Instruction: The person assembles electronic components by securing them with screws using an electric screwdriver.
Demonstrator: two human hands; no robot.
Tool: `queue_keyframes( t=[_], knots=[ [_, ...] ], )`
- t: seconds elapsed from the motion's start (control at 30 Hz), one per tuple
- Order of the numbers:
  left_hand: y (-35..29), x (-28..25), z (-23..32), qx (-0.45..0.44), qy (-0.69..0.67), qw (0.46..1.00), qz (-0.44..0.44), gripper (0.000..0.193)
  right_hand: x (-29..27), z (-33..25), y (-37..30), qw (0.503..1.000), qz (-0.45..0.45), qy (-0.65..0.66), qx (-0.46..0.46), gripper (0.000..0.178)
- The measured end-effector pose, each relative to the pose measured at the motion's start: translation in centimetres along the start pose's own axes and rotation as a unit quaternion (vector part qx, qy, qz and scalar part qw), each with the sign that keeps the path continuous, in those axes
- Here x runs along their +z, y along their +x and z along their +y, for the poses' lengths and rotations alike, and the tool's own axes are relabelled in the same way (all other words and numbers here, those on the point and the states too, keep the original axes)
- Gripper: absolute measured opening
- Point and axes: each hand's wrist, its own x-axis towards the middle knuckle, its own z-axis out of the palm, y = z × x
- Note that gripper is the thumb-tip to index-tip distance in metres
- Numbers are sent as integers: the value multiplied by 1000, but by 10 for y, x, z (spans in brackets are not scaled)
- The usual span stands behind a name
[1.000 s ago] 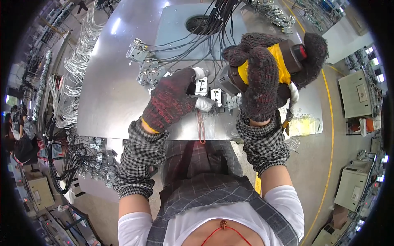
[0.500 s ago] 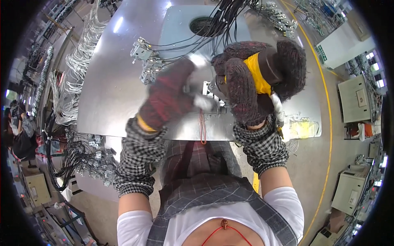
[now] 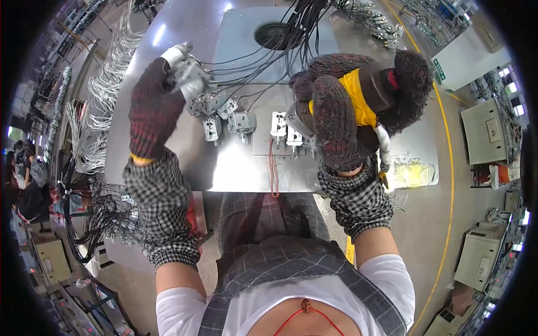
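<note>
Head view, looking down on a grey metal bench (image 3: 168, 151). The left hand (image 3: 154, 106), in a dark knitted glove, is up at the upper left of the frame, fingers curled and pinching a small grey socket unit (image 3: 190, 75) with black wires (image 3: 252, 56) running off it toward the round hole (image 3: 274, 35) at the top centre. The right hand (image 3: 336, 120), gloved too, is wrapped tight around a yellow power driver (image 3: 364, 95) right of centre, fingers pressed together round the body. More socket units (image 3: 224, 112) lie in a loose row mid-frame, just below the left hand, and two white ones (image 3: 286, 129) sit right beside the driver's nose.

What worries me: those wires are taut-looking and tangled, and lifting one unit could drag its neighbours across the bench or off the near edge. The knitted glove could snag on a terminal. And the driver hangs close over the white units; a slip there could chip one. A red cord (image 3: 273, 173) dangles at the front edge, easy to catch.
</note>
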Motion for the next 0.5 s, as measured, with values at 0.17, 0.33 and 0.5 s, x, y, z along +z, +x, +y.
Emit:
queue_keyframes(
  t=[0.17,0.33,0.5],
  knots=[
    [-56,27,30,-58,-259,956,-125,71,3,8,-4,995,67,-66,41,58],
    [-74,40,33,43,-34,988,-144,74,30,-12,9,963,47,-214,-158,60],
    [-72,70,52,66,90,985,-129,79,38,-24,20,866,30,-355,-352,68]
  ],
)
